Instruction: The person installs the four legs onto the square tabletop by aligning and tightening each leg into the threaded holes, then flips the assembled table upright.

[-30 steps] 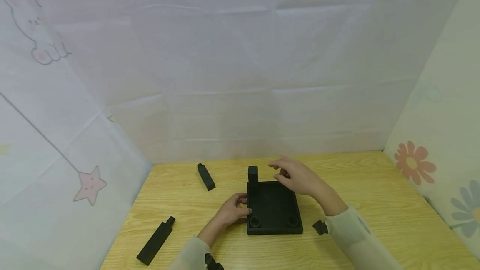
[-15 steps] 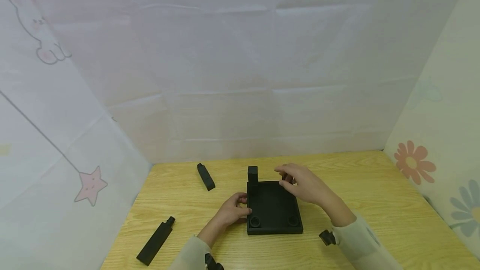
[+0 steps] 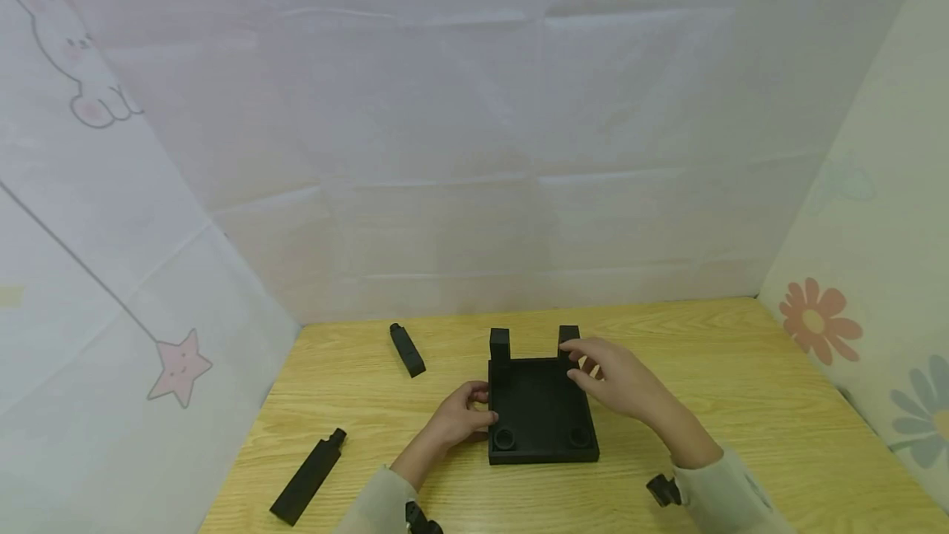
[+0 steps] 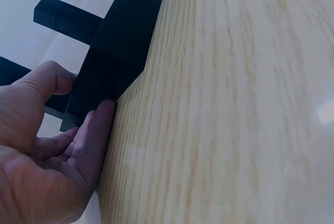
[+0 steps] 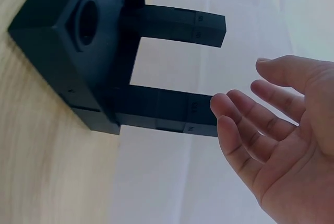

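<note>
Pale printed sheets (image 3: 460,105) behind a wood-grain tabletop (image 3: 756,427). Got the black tray (image 3: 541,402) mid-tabletop, left fingers (image 4: 95,138) gripping its left side. Right fingers (image 5: 239,148) relaxed, holding nothing, right beside the upright far-right post (image 3: 567,333); can't tell if touching. Near loose post (image 3: 306,480) toward the left edge, nearer the left fingers, long axis slanting away and right. Far loose post (image 3: 408,351) by the back edge. More room rightward.
</note>
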The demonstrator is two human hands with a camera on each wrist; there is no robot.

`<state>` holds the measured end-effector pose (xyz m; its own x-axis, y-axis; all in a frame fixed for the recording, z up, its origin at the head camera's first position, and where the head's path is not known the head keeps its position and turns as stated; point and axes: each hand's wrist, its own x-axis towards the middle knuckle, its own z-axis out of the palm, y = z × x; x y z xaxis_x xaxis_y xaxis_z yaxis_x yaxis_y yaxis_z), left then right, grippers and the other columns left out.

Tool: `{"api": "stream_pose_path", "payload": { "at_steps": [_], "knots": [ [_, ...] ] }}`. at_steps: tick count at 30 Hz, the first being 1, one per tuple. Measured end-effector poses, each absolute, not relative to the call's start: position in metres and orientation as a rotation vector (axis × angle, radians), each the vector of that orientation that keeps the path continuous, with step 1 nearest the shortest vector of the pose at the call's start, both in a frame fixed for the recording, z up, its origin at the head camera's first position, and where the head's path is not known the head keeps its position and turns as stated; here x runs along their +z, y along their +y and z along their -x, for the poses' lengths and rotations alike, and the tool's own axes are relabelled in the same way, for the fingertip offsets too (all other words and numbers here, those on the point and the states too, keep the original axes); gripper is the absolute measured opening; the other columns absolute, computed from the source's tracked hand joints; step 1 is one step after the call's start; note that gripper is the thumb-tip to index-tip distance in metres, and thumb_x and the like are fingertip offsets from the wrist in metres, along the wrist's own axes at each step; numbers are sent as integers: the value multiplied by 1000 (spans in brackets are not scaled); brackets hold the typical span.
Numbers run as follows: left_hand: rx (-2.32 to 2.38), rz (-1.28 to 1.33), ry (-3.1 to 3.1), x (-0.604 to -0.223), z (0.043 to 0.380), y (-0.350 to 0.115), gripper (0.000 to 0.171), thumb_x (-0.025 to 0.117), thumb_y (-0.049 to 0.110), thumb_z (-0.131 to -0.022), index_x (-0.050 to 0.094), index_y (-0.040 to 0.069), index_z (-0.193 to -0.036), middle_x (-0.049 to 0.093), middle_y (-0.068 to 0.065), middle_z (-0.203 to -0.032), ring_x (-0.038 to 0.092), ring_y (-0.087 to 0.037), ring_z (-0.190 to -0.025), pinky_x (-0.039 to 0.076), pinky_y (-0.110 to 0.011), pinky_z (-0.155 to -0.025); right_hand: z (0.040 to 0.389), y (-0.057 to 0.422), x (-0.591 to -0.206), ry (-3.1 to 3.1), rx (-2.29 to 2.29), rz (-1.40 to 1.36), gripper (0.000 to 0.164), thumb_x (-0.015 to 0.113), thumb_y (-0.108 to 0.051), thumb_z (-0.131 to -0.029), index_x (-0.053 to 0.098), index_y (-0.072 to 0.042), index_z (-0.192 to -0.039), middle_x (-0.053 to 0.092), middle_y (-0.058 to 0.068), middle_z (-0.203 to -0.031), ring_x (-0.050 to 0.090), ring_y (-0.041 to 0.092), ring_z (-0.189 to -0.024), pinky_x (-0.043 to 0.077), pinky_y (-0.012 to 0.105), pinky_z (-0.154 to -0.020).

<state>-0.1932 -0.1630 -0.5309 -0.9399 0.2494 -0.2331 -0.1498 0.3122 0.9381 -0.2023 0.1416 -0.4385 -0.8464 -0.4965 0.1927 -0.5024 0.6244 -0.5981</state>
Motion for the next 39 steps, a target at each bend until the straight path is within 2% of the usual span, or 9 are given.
{"api": "stream_pose_path", "payload": {
  "at_steps": [9,16,31,36,39],
  "knots": [
    [1638,-96,2281,-535,194,-163,66,75,11,-87,46,-4,-145,54,-16,-122,51,-19,-82,52,-33,-73,199,153,-453,-2837,1139,-773,40,67,-18,-99,60,-7,-138,70,4,-112,63,7,-87,55,27,-72],
    [1675,-85,2239,-536,194,-162,67,74,9,-87,44,-5,-145,53,-17,-123,54,-19,-84,58,-36,-75,197,159,-462,-2849,1187,-696,40,67,-16,-98,61,-6,-136,70,7,-112,64,13,-87,54,25,-67],
    [1687,-74,2238,-533,193,-162,67,75,9,-87,45,-4,-146,53,-18,-125,54,-19,-84,58,-38,-76,201,167,-485,-2905,1234,-558,36,68,-16,-98,63,-11,-133,70,3,-109,63,12,-88,53,25,-67],
    [1708,-73,2213,-534,194,-162,68,74,7,-87,43,-5,-146,53,-18,-125,55,-19,-85,59,-40,-77,204,172,-494,-2892,1473,-509,40,67,-17,-98,59,-4,-135,68,8,-109,67,20,-80,57,29,-63],
    [1713,-78,2204,-535,195,-162,68,74,7,-87,42,-5,-147,52,-18,-125,56,-19,-85,60,-41,-77,208,174,-500,-2890,1636,-453,44,66,-18,-99,55,0,-138,67,12,-109,70,24,-80,60,32,-65]
  ]
}}
